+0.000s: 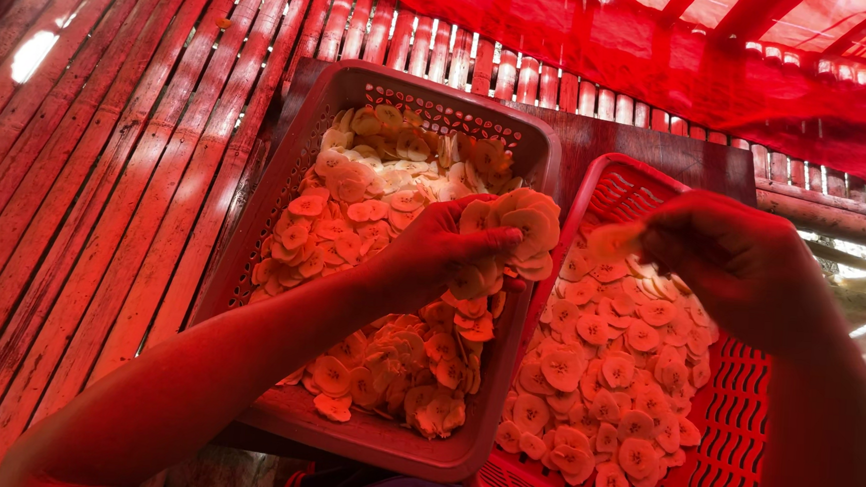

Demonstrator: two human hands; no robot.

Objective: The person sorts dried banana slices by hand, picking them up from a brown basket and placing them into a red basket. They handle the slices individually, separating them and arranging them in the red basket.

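My left hand (443, 249) holds a stack of thin round fruit slices (519, 234) above the right edge of a deep plastic basket (310, 131) heaped with more slices (376, 195). My right hand (727, 262) pinches a single slice (614, 240) over a flat perforated tray (730, 462). Slices (600, 384) lie spread in one overlapping layer on the tray's left part. Everything is tinted red by the light.
Basket and tray rest on a dark wooden board (600, 138) laid on a slatted bamboo floor (75, 202). A red mesh cloth (665, 47) hangs across the top. The tray's right part (744, 393) is bare mesh.
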